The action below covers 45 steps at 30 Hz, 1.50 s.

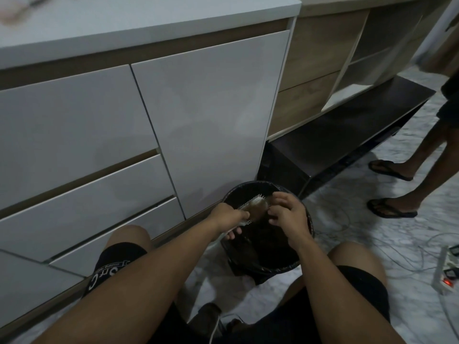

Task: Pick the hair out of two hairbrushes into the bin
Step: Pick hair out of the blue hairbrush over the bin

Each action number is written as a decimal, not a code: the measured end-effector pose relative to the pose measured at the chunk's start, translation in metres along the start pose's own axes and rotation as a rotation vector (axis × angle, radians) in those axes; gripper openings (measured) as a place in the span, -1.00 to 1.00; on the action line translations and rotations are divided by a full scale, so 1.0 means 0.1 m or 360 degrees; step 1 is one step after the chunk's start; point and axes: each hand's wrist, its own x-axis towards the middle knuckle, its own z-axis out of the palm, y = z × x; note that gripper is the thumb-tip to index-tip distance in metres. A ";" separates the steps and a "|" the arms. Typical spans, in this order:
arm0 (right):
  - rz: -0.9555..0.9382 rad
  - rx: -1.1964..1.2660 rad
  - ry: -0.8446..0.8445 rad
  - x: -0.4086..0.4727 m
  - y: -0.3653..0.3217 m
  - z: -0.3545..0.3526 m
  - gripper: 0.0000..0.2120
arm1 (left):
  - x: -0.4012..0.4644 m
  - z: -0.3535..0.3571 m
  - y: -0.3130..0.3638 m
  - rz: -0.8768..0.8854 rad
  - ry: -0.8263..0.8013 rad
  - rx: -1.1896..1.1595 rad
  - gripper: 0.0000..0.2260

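Observation:
A hairbrush point(253, 206) with pale bristles and a brown mat of hair on it hangs over a round black bin point(250, 188) lined with a dark bag. My left hand point(227, 217) is shut on the brush's lower end. My right hand point(288, 209) hovers at the brush head's right side, fingers curled toward the hair; whether they pinch any strands is hidden by the dark bin interior. Only one brush is in view.
White cabinet doors and drawers point(198, 115) stand right behind the bin. My knees flank it on a marble floor. Another person's legs in flip-flops point(390, 207) stand at the right. Cables and a power strip point(445, 269) lie at the far right.

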 end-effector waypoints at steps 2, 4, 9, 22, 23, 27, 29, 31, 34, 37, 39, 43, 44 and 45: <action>-0.0166 -0.0297 -0.0146 0.01 0.03 0.01 -0.54 | 0.01 -0.03 -0.01 -0.0002 0.0006 0.0023 -0.73; -0.0333 -0.0563 -0.0187 0.02 0.09 0.03 -0.60 | 0.01 -0.05 -0.02 -0.0003 -0.0017 0.0064 -0.72; -0.0364 -0.0767 0.0020 0.08 0.13 -0.02 -0.88 | 0.01 -0.03 -0.06 0.0007 -0.0033 0.0139 -0.69; -0.0173 -0.0307 -0.0070 -0.01 0.04 -0.05 -0.63 | 0.02 -0.01 0.00 0.0077 0.0062 0.0189 -0.73; -0.0211 -0.0374 -0.0178 -0.01 0.05 -0.05 -0.55 | 0.01 -0.02 0.00 0.0074 0.0069 0.0194 -0.72; -0.0320 -0.0656 -0.0131 0.02 0.13 -0.02 -0.75 | 0.00 -0.05 0.00 0.0071 0.0083 0.0210 -0.65; -0.0267 -0.0628 -0.0019 0.01 0.11 -0.01 -0.87 | 0.01 -0.06 -0.02 0.0068 0.0089 0.0204 -0.67; -0.0221 -0.0550 0.0055 0.00 0.08 -0.02 -0.79 | 0.02 -0.07 -0.02 0.0059 0.0094 0.0180 -0.71; -0.0248 -0.0532 -0.0069 -0.03 0.03 -0.01 -0.73 | 0.04 -0.06 0.01 0.0037 0.0096 0.0170 -0.74; -0.0361 -0.0527 -0.0279 -0.09 0.01 0.02 -0.50 | 0.02 -0.05 0.08 0.0017 0.0097 0.0173 -0.71; -0.0470 -0.0680 -0.0225 -0.10 0.07 0.05 -0.57 | 0.02 -0.05 0.12 0.0009 0.0079 0.0185 -0.73; -0.0398 -0.0714 0.0115 -0.03 0.13 0.07 -0.87 | 0.04 -0.03 0.10 0.0003 0.0065 0.0204 -0.75; -0.0345 -0.0670 0.0150 -0.01 0.13 0.05 -0.89 | 0.05 -0.02 0.10 0.0013 0.0073 0.0199 -0.76; -0.0305 -0.0629 0.0179 0.02 0.13 0.04 -0.90 | 0.05 -0.01 0.10 0.0026 0.0082 0.0200 -0.76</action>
